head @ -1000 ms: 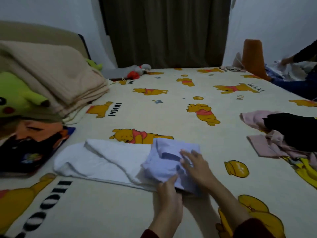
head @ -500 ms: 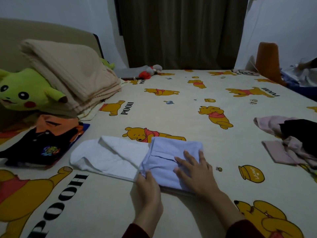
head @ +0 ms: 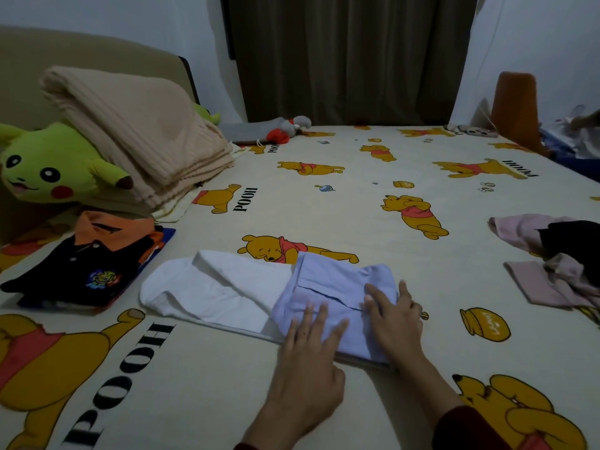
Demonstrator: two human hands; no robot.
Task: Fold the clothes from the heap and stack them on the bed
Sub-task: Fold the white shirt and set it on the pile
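Hands (head: 308, 362) flat on lilac shirt (head: 334, 297).

Head camera looks forward and down over the bed (head: 357, 196), close

sheet (head: 357, 203) says "POOH" all over, beside the bears | big one bottom left, smaller ones mid-left and far right | honey pot (head: 485, 324) has writing too, can't read it

walls (head: 130, 24): plain white | curtain (head: 350, 56): dark, drawn, beyond the bed's far edge | headboard (head: 97, 56): beige, padded, along the left edge | light: dim
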